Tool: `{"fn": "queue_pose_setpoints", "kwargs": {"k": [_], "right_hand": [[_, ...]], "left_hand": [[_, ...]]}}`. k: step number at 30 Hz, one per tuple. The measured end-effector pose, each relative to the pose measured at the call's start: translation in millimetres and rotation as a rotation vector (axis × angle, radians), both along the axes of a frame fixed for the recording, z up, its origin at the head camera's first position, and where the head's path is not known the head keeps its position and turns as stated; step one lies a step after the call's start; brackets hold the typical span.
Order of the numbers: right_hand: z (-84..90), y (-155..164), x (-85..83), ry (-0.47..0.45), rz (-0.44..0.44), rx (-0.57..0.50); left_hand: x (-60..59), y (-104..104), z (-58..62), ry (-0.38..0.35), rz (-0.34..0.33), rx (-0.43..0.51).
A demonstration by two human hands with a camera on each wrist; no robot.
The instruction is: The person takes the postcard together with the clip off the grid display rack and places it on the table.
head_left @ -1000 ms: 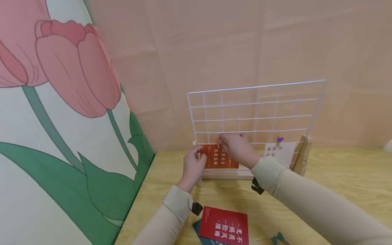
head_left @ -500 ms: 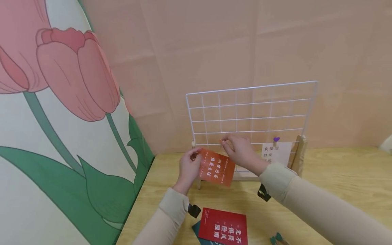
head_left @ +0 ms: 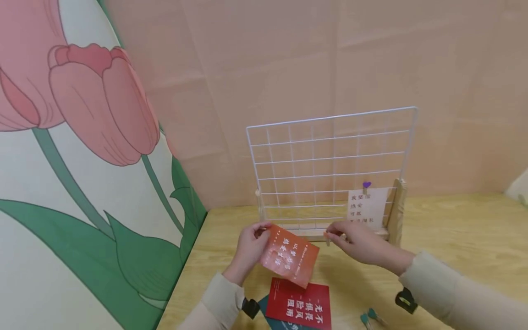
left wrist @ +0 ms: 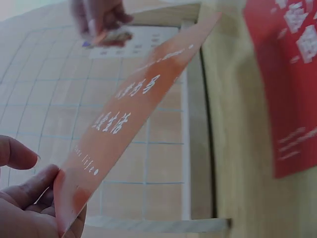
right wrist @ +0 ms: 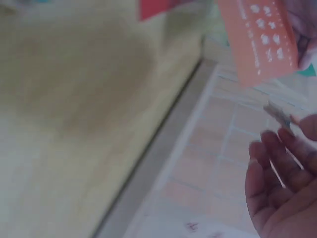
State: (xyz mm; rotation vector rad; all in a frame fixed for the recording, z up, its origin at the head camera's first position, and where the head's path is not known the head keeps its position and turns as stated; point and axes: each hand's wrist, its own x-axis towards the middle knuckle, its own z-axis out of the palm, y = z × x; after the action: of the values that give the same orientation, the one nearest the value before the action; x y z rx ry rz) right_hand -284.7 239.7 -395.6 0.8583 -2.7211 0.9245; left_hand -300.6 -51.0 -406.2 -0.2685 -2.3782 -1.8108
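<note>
Orange card off the grid, held above the table; clip in the other hand.

Left hand [head_left: 249,250] pinches the orange card [head_left: 290,255] by its left edge, tilted, in front of the white wire grid [head_left: 330,165] and above the red card [head_left: 299,305] on the wooden table [head_left: 453,238]. Right hand [head_left: 359,240] pinches a small wooden clip [head_left: 327,237] just right of the orange card. The left wrist view alone shows the thumb and fingers [left wrist: 29,198] closed on the card's corner; the right wrist view is blurred, the clip [right wrist: 280,118] at the fingertips. Count: one grid, one orange card, one red card, one teal card [head_left: 268,309] beneath it, one white note [head_left: 366,207] under a purple-heart clip [head_left: 366,185], teal clips [head_left: 369,317] at the near edge, number unclear. One second ago the orange card lay against the grid's lower left; both hands have since drawn nearer.
</note>
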Motion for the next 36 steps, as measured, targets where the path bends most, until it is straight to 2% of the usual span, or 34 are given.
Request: {"fn": "queue_pose_setpoints", "kwargs": {"k": [5, 9, 12, 16, 23, 30, 36], "right_hand": [[-23.8, 19, 12.6, -0.052, 0.122, -0.012], [-36.0, 26, 22.2, -0.129, 0.152, 0.007], [-40.6, 29, 29.2, -0.153, 0.170, 0.017], [-45.6, 33, 36.4, -0.167, 0.206, 0.008], [-53.7, 38, 44.5, -0.189, 0.230, 0.021], [-60.9, 42, 52.5, -0.171, 0.252, 0.022], [-64.2, 42, 59.1, -0.229, 0.248, 0.024]], "left_hand": [[16.3, -8, -6.0, -0.064, -0.046, -0.044], [25.4, -15, -7.9, -0.173, -0.109, -0.048], [29.1, -18, -9.2, -0.252, -0.155, -0.046], [32.0, -21, -14.0, -0.308, -0.201, -0.048], [33.4, -23, -20.2, -0.390, -0.210, -0.049], [36.5, -24, -25.0, -0.402, -0.255, -0.074], [39.4, -24, -32.4, -0.321, -0.272, -0.213]]}}
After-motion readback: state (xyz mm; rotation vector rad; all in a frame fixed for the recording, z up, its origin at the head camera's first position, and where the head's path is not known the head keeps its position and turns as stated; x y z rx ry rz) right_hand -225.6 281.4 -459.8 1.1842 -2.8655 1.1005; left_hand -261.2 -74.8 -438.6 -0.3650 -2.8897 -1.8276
